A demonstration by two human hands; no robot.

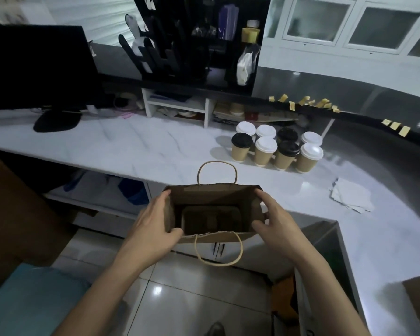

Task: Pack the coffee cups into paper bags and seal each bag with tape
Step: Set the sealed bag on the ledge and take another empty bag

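Note:
An open brown paper bag point(211, 198) with twine handles hangs in front of the white counter's edge, held between both hands. My left hand point(155, 224) grips its left side, thumb curled over the near rim. My right hand point(274, 219) grips the right side the same way. A dark cardboard cup tray lies at the bottom of the bag. Several kraft coffee cups point(277, 149) with white or black lids stand in a cluster on the counter, beyond the bag to the right. Several yellow tape strips point(308, 103) stick along the black ledge behind the cups.
A white marble counter point(131, 144) curves round to the right. A black monitor point(37, 66) stands at the left, a black organiser rack point(199, 42) at the back. White napkins point(352, 197) lie on the right. Shelves and a tiled floor point(180, 287) are below.

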